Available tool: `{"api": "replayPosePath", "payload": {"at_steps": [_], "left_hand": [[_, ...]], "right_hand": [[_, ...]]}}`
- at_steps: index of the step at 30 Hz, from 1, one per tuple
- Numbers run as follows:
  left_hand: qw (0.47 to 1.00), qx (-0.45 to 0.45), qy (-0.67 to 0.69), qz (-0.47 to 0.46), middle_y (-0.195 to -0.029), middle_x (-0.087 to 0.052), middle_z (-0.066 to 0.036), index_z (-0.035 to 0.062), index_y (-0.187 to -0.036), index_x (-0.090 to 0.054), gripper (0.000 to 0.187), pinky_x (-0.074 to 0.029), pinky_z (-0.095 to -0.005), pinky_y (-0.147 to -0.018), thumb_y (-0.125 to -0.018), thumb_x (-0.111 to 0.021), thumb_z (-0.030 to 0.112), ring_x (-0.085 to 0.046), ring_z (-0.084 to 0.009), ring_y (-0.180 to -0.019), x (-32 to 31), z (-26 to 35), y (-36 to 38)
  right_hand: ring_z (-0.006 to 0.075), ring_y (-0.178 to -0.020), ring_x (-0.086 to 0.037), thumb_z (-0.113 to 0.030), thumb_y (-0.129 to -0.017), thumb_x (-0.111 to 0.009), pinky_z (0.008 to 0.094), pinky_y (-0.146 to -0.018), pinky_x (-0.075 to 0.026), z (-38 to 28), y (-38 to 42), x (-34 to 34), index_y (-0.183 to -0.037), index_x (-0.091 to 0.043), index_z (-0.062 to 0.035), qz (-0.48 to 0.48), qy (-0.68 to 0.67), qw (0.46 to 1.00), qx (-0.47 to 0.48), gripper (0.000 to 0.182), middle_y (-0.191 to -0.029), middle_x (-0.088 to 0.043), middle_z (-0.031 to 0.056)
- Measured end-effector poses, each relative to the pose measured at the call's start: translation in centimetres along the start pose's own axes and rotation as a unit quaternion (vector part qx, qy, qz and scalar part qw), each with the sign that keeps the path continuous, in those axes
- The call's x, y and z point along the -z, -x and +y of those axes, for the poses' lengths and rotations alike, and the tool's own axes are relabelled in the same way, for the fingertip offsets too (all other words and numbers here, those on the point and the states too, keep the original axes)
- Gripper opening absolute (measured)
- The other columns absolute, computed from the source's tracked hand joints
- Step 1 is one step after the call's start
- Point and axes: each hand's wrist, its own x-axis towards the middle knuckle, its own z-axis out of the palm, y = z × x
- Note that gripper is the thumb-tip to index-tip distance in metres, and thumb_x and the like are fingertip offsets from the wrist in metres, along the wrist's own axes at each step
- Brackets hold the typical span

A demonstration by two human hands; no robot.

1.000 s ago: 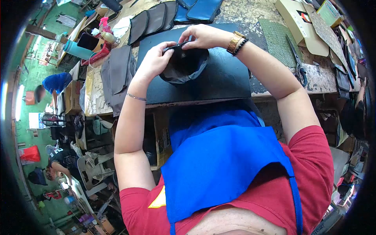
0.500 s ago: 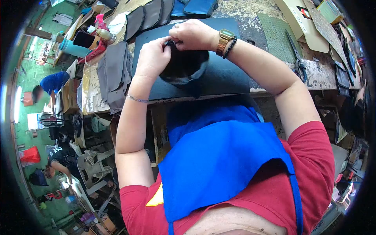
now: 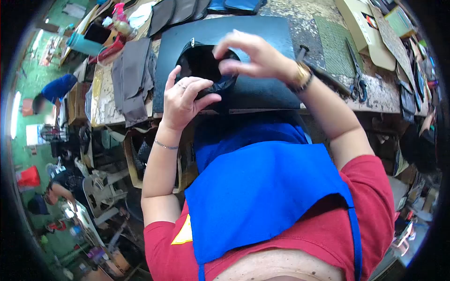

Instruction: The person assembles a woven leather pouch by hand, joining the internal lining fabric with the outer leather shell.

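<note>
A black pouch-like piece (image 3: 199,63) stands on the dark work board (image 3: 269,40), its round mouth facing up. At its far left rim sits a small metallic zipper pull (image 3: 192,42). My left hand (image 3: 185,103) hovers by the near left rim, thumb and fingers spread with nothing between them. Over the right side of the mouth is my right hand (image 3: 251,56), slightly smeared by motion. Its thumb and fingers are apart and appear to hold nothing.
Grey cut pieces (image 3: 131,84) lie left of the board. Right of it are a hammer-like tool (image 3: 323,75), shears (image 3: 355,65) and a green patterned sheet (image 3: 330,44). Dark panels (image 3: 187,14) and blue pouches (image 3: 241,4) lie behind. Two people are off to the left.
Both hands have come off the far rim and separated: the left toward me, the right to the right. The metallic pull is now uncovered, and the hammer-like tool shows beside my right arm.
</note>
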Motion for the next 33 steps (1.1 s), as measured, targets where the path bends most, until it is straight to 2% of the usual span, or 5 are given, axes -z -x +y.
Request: {"api": "replayPosePath", "payload": {"at_steps": [3, 12, 19, 24, 33], "left_hand": [[0.997, -0.012, 0.046, 0.056, -0.087, -0.067, 0.002, 0.0166, -0.097, -0.063, 0.036, -0.048, -0.0405, -0.094, -0.074, -0.080, 0.038, -0.067, -0.0163, -0.081, -0.7, -0.8, 1.2], [0.990, 0.097, 0.101, -0.004, -0.069, -0.065, 0.002, 0.0164, -0.082, -0.071, 0.012, -0.037, -0.0322, -0.080, -0.083, -0.074, 0.028, -0.060, -0.0142, -0.066, 0.1, -0.8, -0.1], [0.986, -0.091, -0.106, -0.086, -0.074, -0.060, 0.007, 0.0183, -0.077, -0.062, 0.024, -0.038, -0.0391, -0.088, -0.083, -0.069, 0.041, -0.060, -0.0125, -0.077, 0.0, 0.0, -2.8], [0.987, -0.082, -0.106, -0.091, -0.132, -0.054, 0.004, 0.0322, -0.122, -0.062, 0.049, 0.003, -0.0614, -0.117, -0.080, -0.068, 0.055, -0.047, -0.0156, -0.129, -5.8, -0.4, -3.3], [0.997, -0.017, -0.053, -0.045, -0.139, -0.051, -0.003, 0.0229, -0.113, -0.065, 0.038, -0.034, -0.0580, -0.106, -0.081, -0.073, 0.042, -0.049, -0.0208, -0.130, -8.9, -1.1, -3.3]], "right_hand": [[0.0225, -0.103, -0.063, -0.023, -0.084, -0.076, 0.0629, -0.112, -0.025, -2.5, 2.0, -0.9, -0.111, -0.064, -0.0154, -0.090, 0.030, 0.995, -0.023, 0.030, -0.106, -0.068, 0.0012], [0.0261, -0.094, -0.060, -0.016, -0.093, -0.062, 0.0404, -0.088, -0.045, -0.8, 3.2, -2.2, -0.101, -0.066, -0.0074, -0.032, -0.119, 0.987, -0.103, 0.012, -0.090, -0.065, 0.0085], [0.0240, -0.084, -0.066, -0.008, -0.086, -0.062, 0.0420, -0.088, -0.050, -15.5, -1.2, 3.7, -0.105, -0.066, -0.0114, 0.036, -0.106, 0.982, 0.155, 0.020, -0.093, -0.068, 0.0050], [0.0169, -0.067, -0.065, -0.016, -0.083, -0.062, 0.0297, -0.063, -0.056, -21.1, -1.0, 5.5, -0.089, -0.068, -0.0196, 0.078, -0.062, 0.976, 0.193, 0.009, -0.083, -0.068, -0.0012], [0.0168, -0.063, -0.059, -0.026, -0.089, -0.059, 0.0268, -0.050, -0.041, -23.9, -1.2, 6.6, -0.087, -0.065, -0.0257, 0.093, -0.019, 0.987, 0.128, 0.007, -0.075, -0.062, -0.0043]]}}
